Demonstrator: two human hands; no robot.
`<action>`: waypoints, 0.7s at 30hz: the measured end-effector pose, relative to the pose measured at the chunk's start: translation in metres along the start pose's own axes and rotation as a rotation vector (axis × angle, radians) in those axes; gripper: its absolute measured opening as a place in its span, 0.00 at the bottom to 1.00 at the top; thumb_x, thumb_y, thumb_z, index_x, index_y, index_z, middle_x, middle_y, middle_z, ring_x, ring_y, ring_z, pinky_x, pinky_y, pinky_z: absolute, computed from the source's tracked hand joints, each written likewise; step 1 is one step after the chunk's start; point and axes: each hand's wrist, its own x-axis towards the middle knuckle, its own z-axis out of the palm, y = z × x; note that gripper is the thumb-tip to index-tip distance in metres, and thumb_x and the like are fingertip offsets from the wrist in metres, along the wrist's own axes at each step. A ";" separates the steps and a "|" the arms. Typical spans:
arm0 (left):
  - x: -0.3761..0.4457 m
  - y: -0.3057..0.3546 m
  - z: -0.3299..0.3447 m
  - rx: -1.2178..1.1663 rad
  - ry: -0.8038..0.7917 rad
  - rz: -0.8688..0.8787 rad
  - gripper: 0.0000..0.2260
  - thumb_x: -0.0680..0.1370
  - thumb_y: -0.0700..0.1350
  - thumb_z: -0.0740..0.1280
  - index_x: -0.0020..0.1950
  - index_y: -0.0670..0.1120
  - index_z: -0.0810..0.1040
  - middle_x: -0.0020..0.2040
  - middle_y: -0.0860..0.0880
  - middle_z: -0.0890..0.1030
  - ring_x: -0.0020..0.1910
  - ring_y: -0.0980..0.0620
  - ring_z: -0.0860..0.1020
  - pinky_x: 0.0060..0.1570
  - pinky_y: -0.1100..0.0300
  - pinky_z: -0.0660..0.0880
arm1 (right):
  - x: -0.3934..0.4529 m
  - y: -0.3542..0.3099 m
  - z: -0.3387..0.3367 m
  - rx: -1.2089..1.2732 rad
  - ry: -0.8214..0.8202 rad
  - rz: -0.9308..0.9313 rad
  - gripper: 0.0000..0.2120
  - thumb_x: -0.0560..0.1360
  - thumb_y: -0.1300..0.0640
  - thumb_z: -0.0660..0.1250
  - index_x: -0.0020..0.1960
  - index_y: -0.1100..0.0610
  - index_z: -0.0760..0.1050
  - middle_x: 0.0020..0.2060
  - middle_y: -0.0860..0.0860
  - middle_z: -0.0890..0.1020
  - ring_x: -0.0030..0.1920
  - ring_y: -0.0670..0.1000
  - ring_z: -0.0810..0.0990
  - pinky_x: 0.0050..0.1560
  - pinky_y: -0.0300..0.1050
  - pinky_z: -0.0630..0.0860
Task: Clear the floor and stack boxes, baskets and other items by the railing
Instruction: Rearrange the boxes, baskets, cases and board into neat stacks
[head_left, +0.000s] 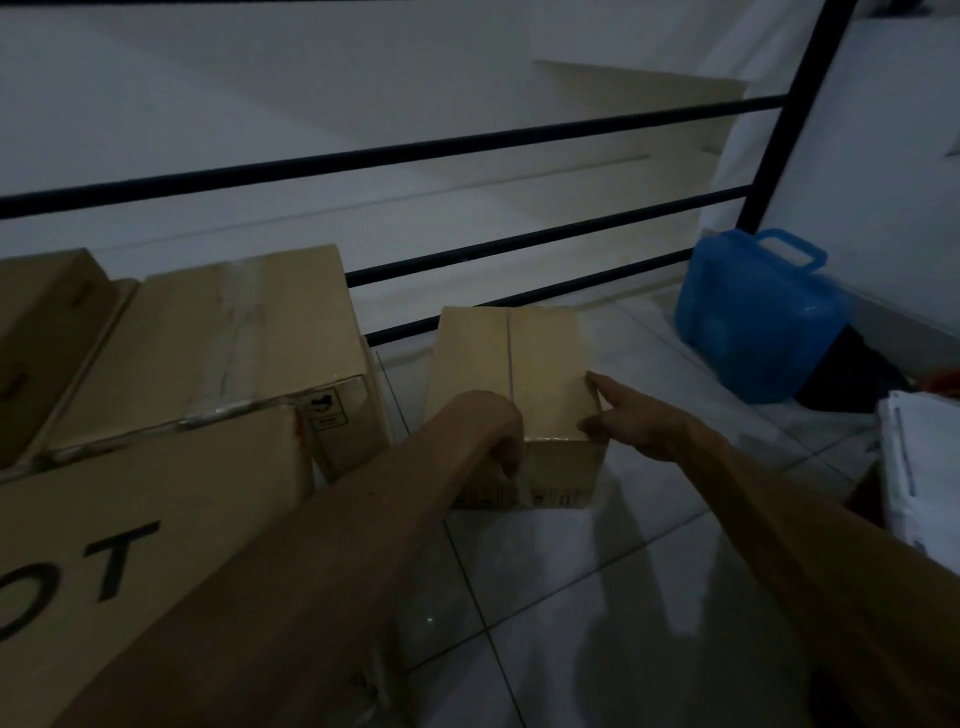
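Note:
A small cardboard box (519, 364) sits on the white tiled floor, its far end close to the black railing (467, 140). My left hand (493, 431) grips its near left corner, fingers curled down over the front face. At the near right corner, my right hand (634, 415) touches the box, index finger stretched along the top edge and thumb against the corner. The box's left side is hidden behind my left hand.
Larger cardboard boxes (218, 343) stand stacked to the left by the railing, one (130, 561) with black letters nearest me. A blue plastic carry case (758, 317) leans at the right by the railing post. White papers (919, 467) lie at the right edge.

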 end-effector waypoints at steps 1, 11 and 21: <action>-0.003 0.001 -0.005 0.017 -0.029 0.003 0.28 0.77 0.56 0.71 0.73 0.43 0.72 0.71 0.43 0.72 0.66 0.41 0.74 0.60 0.49 0.73 | 0.001 0.001 0.000 0.009 -0.011 -0.008 0.44 0.76 0.64 0.69 0.82 0.48 0.47 0.79 0.57 0.55 0.74 0.61 0.64 0.70 0.57 0.68; -0.013 -0.021 0.001 0.068 -0.145 -0.031 0.34 0.75 0.63 0.70 0.75 0.45 0.70 0.70 0.44 0.71 0.65 0.39 0.74 0.66 0.45 0.73 | 0.000 -0.030 0.032 -0.206 0.109 -0.055 0.39 0.79 0.63 0.65 0.81 0.56 0.45 0.77 0.60 0.61 0.74 0.62 0.65 0.70 0.54 0.67; -0.021 -0.047 0.009 -0.177 -0.210 -0.039 0.32 0.78 0.61 0.67 0.74 0.40 0.70 0.74 0.41 0.69 0.68 0.37 0.72 0.60 0.48 0.72 | 0.021 -0.025 0.046 -0.149 0.070 0.129 0.20 0.83 0.54 0.59 0.73 0.54 0.60 0.69 0.58 0.65 0.59 0.64 0.75 0.41 0.59 0.84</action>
